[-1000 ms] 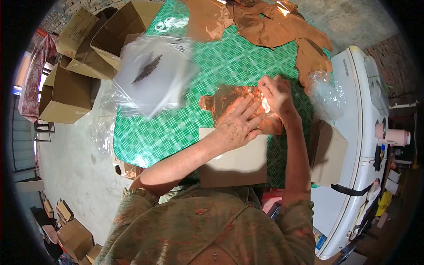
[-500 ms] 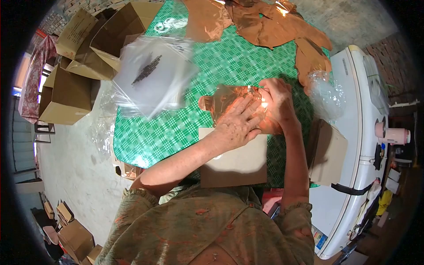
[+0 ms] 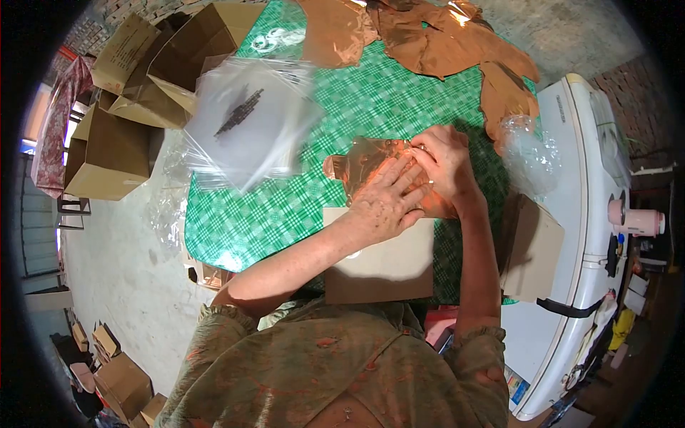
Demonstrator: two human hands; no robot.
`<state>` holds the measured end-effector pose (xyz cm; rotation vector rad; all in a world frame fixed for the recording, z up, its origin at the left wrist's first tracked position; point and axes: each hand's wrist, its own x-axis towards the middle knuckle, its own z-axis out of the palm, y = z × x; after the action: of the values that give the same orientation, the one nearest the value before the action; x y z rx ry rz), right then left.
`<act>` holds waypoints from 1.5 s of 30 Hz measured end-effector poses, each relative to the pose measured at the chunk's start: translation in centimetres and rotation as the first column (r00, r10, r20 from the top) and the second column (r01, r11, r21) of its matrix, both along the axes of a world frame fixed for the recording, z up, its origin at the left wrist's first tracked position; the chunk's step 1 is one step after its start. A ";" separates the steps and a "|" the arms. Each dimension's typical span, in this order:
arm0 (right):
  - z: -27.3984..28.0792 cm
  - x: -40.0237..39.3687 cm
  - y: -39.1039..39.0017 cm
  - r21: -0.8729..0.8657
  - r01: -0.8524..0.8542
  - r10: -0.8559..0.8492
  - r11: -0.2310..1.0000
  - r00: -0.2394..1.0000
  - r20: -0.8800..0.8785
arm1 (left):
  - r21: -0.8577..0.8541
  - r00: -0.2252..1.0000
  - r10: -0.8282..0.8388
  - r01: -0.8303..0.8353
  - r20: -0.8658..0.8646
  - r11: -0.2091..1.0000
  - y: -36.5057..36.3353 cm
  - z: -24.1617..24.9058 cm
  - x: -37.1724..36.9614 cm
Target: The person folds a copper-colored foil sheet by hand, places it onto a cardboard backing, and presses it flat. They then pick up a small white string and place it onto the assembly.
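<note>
A shiny copper-coloured film sheet lies on the green checked tablecloth, its lower part over a beige board at the table's front edge. My left hand rests flat on the film with fingers spread, pointing up and right. Close beside it, my right hand has its fingers curled and pinched at the film's upper right edge. What lies beneath my palms is hidden. Under the film's left side a small orange-brown tab sticks out.
Clear plastic sleeves are stacked on the left, with open cardboard boxes beyond. More copper-coloured film lies along the far edge. Crumpled clear plastic and a folded cardboard piece sit right, near a white fridge-like appliance.
My right hand has shifted slightly up and left along the film's edge, and its fingers are more curled. My left hand stays flat on the film.
</note>
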<state>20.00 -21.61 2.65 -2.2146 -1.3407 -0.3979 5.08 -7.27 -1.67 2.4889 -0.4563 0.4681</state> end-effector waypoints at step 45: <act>-0.8 -0.7 -1.7 -0.083 0.235 -0.232 0.968 0.972 0.041 | 0.022 0.999 0.004 -0.005 0.045 1.000 -0.1 -0.2 0.1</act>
<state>19.30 -23.30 1.88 -2.4587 -1.1344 -0.4681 5.13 -7.39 -1.90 2.5057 -0.4763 0.5239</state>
